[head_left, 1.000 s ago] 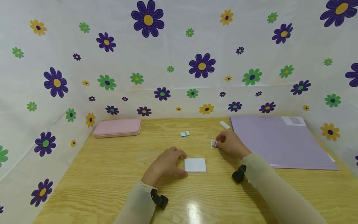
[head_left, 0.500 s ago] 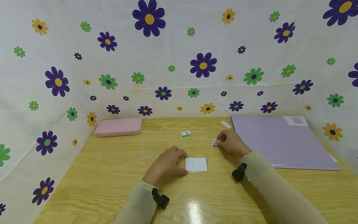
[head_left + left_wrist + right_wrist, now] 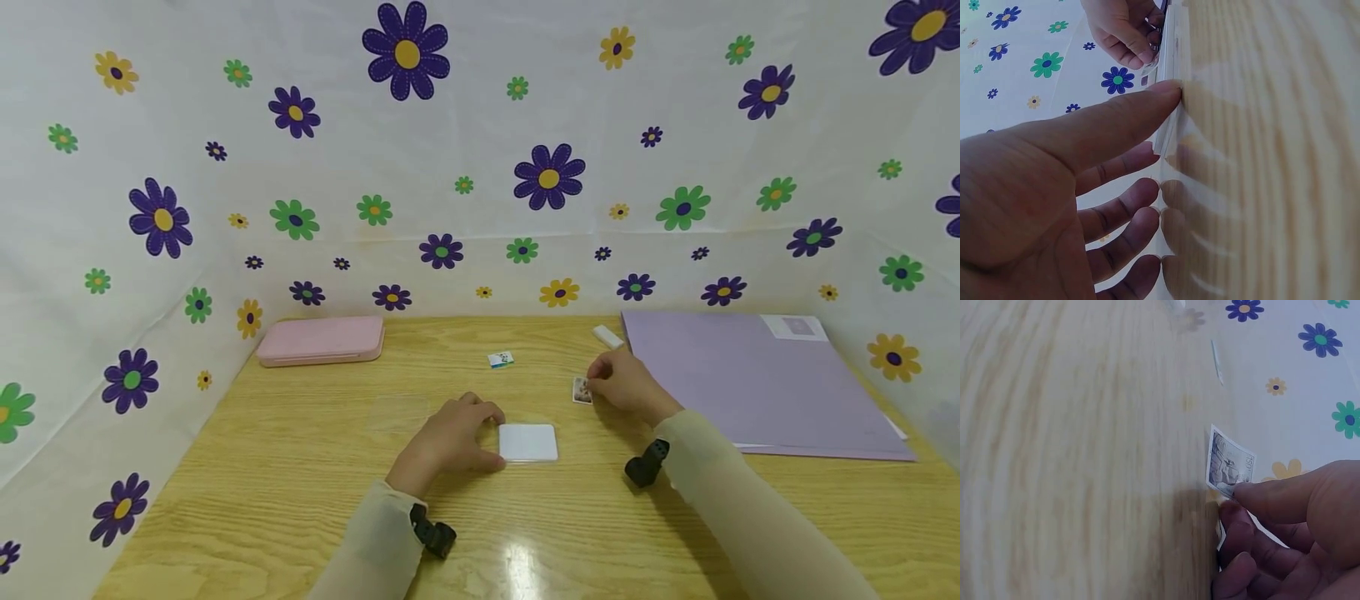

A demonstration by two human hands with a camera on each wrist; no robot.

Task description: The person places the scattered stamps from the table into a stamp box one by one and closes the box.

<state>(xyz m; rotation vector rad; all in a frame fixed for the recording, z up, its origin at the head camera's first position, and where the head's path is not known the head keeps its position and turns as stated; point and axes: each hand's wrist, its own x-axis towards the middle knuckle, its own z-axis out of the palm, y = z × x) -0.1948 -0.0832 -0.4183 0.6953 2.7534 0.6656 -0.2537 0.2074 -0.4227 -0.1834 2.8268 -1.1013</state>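
Closest to me are my beige sleeves [image 3: 367, 542], with a small black device [image 3: 433, 535] strapped at each wrist, over the wood-grained table [image 3: 600, 542]. My left hand [image 3: 453, 437] lies on the near side, thumb and fingers spread apart at the left edge of a flat white rectangle [image 3: 528, 442]; I can't tell whether they touch it. Left of that hand lies a faint clear sheet [image 3: 396, 412]. My hands are well apart: farther out, my right hand [image 3: 622, 383] pinches a small stamp-like picture [image 3: 581, 391] by its edge between thumb and fingertips, and the right wrist view has it tilted up beside the table surface. To the right of that hand spreads a large purple folder [image 3: 757, 379]. Farther off I see a little white-and-blue piece [image 3: 500, 359], then a small white block [image 3: 608, 337] near the folder's left edge, and a pink case [image 3: 322, 340] at the back left. Behind everything hangs white cloth [image 3: 465, 108] printed with purple, green and yellow flowers.
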